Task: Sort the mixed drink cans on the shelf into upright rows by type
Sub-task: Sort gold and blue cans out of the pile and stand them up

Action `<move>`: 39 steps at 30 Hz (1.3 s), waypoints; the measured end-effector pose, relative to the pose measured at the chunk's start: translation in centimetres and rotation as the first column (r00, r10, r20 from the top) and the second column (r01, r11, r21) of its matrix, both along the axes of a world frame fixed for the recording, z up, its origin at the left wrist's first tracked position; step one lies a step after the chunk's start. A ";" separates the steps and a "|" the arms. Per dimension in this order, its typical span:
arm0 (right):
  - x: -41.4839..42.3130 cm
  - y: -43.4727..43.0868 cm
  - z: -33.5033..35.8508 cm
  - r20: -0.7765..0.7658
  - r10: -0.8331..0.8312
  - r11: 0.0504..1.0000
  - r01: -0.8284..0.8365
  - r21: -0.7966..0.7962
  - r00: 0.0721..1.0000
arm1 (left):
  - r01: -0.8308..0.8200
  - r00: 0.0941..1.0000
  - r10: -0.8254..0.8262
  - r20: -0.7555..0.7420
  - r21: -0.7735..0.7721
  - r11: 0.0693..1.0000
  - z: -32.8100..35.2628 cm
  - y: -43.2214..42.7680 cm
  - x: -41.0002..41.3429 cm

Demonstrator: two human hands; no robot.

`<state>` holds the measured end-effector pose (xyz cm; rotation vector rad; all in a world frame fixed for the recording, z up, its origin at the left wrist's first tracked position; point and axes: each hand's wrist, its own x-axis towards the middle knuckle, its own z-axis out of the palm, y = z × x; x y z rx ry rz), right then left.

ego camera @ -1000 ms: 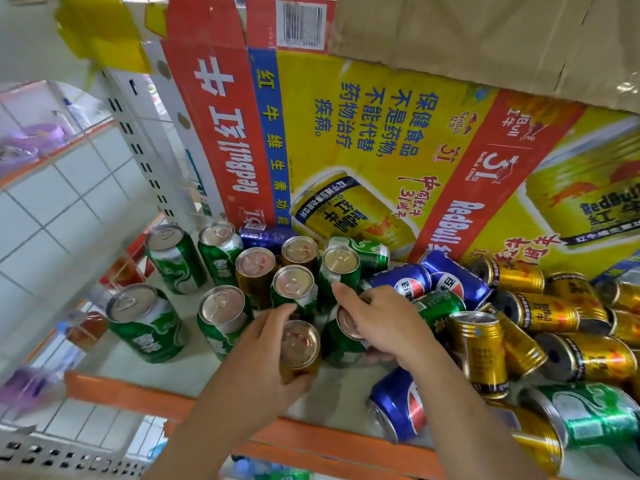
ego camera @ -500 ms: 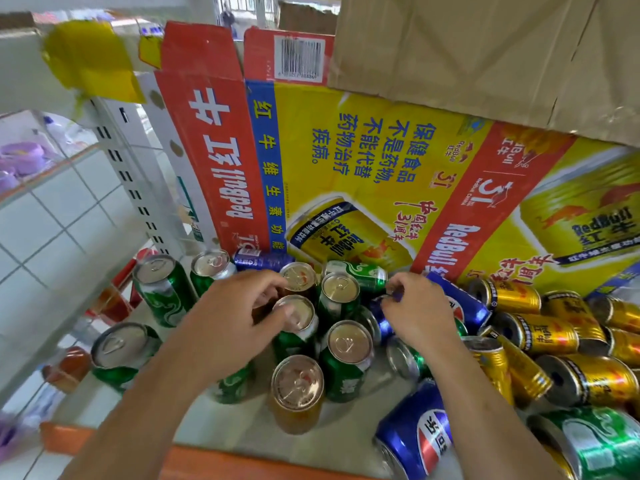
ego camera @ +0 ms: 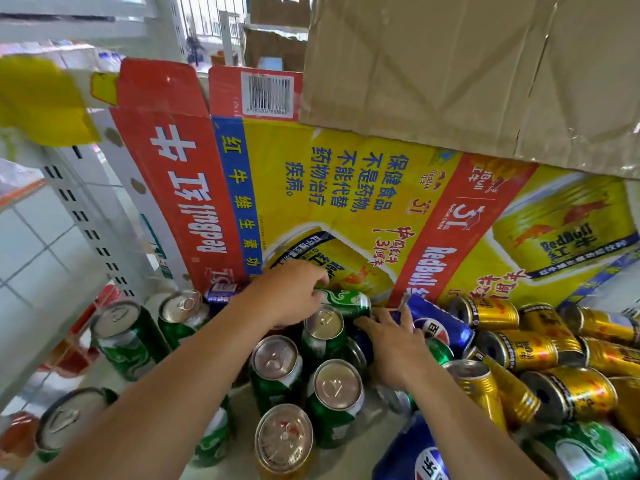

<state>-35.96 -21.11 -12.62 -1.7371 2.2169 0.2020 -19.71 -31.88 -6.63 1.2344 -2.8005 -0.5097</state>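
Observation:
Several green cans stand upright at the left of the shelf, among them one (ego camera: pixel 117 336) at the far left and one (ego camera: pixel 334 400) in the middle. An orange can (ego camera: pixel 284 441) stands at the front. My left hand (ego camera: pixel 291 294) reaches to the back, its fingers curled over the left end of a green can (ego camera: pixel 348 302) that lies on its side. My right hand (ego camera: pixel 393 346) lies flat with spread fingers, fingertips at that can's lower edge and on a lying blue can (ego camera: pixel 438 323). Gold cans (ego camera: pixel 519 351) lie heaped at the right.
A flattened Red Bull carton (ego camera: pixel 346 202) forms the back wall, with brown cardboard (ego camera: pixel 450 71) above it. A perforated white shelf post (ego camera: pixel 86 223) rises at the left. Another blue can (ego camera: pixel 415 455) and a green can (ego camera: pixel 585 452) lie at the front right.
Both hands have moved from the front cans toward the back of the shelf. My left hand now grips the lying green can by the carton. The view has tilted upward.

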 end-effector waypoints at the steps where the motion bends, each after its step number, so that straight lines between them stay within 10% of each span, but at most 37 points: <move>1: -0.1 0.1 0.0 0.018 0.006 1.000 -0.005 -0.023 1.000 | 0.016 1.000 -0.016 0.020 0.010 1.000 -0.2 -0.4 -0.8; 16: -1.2 3.8 2.4 0.817 -0.075 0.600 0.681 -0.421 0.571 | 0.255 0.905 -0.241 0.351 0.005 0.967 -2.0 -1.2 -8.7; 22: -0.6 3.9 3.7 0.989 -0.006 0.364 0.920 0.142 -0.150 | 0.247 0.803 -0.265 0.534 0.106 0.963 -1.4 -0.2 -10.1; 27: -0.6 4.6 4.5 0.818 0.170 0.467 0.775 0.425 -0.550 | 0.273 0.781 -0.282 0.557 0.102 0.957 -1.1 -0.1 -9.9; 33: -0.5 5.2 4.0 0.843 0.040 0.623 0.673 0.399 -0.537 | 0.198 0.959 -0.213 0.186 0.094 0.976 0.8 -0.7 -7.1; 39: -0.4 4.3 4.0 0.779 0.047 0.630 0.624 0.462 -0.625 | 0.055 0.984 -0.057 0.167 0.019 0.998 0.0 -0.7 -5.4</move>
